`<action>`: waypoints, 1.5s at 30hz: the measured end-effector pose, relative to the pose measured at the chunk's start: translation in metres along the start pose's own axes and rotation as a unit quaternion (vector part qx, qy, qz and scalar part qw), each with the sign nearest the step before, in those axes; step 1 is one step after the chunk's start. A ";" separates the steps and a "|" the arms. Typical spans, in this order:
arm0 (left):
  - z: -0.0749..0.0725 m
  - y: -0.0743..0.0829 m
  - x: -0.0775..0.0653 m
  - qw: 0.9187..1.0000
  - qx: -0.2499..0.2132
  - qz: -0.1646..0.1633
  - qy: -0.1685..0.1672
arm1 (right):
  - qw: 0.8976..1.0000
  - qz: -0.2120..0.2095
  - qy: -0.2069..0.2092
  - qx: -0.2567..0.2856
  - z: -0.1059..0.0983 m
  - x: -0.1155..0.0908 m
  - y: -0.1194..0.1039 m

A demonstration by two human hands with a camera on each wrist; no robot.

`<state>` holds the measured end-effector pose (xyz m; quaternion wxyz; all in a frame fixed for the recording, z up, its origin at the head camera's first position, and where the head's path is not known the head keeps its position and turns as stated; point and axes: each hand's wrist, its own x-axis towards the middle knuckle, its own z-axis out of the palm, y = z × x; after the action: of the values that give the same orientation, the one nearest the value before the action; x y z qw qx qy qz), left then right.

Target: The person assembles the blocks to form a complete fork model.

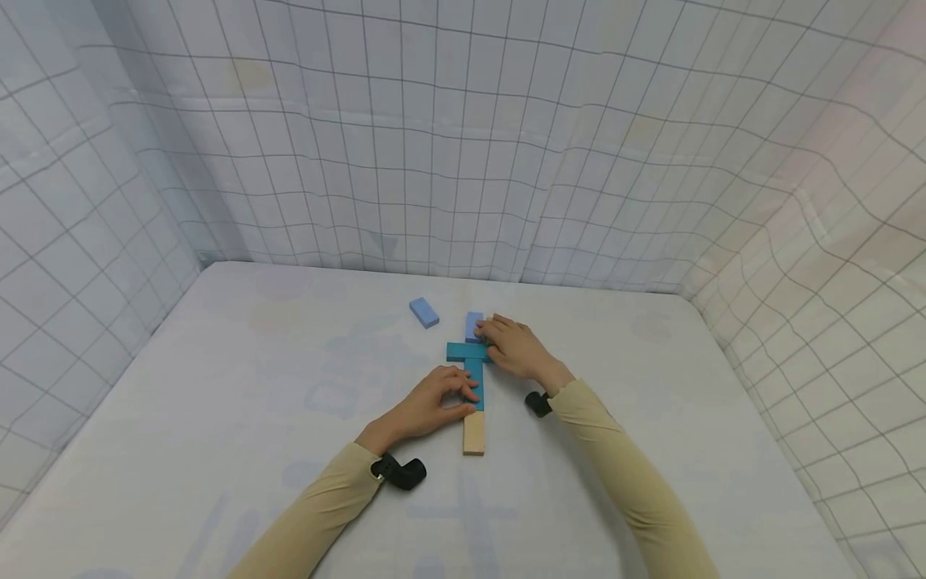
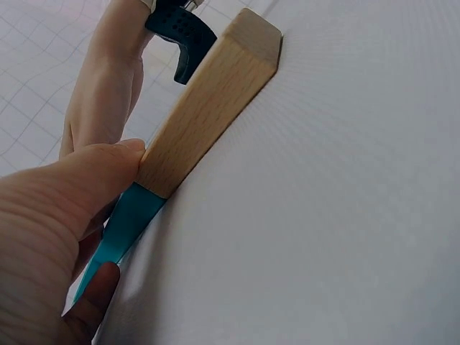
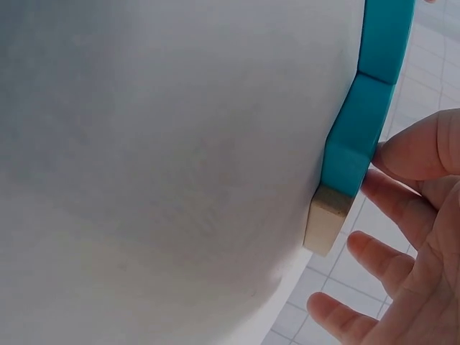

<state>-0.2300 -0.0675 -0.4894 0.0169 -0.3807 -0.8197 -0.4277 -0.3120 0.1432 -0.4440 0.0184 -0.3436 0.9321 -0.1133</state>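
A teal block [image 1: 473,382] and a teal crossbar block [image 1: 457,351] lie against each other in a T on the white table. A bare wooden block [image 1: 473,434] continues the stem at its near end. My left hand [image 1: 434,400] lies over the stem from the left, fingers loosely bent on the teal block, with the thumb [image 2: 129,152] at its joint with the wooden block. From the right, my right hand [image 1: 517,347] touches the crossbar's right end with thumb [image 3: 413,151] and index finger, other fingers spread. Its fingertips overlap a light blue block [image 1: 473,324] beyond the crossbar.
Another light blue block [image 1: 424,313] lies at an angle, farther left and back. The white table [image 1: 217,362] extends around the blocks. Grid-patterned white curtains [image 1: 463,161] stand behind and at both sides. Each wrist carries a black device [image 1: 405,474].
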 end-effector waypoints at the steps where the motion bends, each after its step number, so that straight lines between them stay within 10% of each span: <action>1: 0.000 0.000 0.000 1.000 0.000 0.000 0.000 | 1.000 -0.002 0.000 0.001 0.000 0.000 0.000; 45: -0.001 0.002 0.000 1.000 -0.006 -0.002 0.000 | 1.000 0.007 -0.022 -0.010 0.001 -0.006 -0.003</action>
<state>-0.2288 -0.0679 -0.4873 0.0139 -0.3789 -0.8178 -0.4329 -0.3051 0.1448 -0.4450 0.0356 -0.3401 0.9348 -0.0960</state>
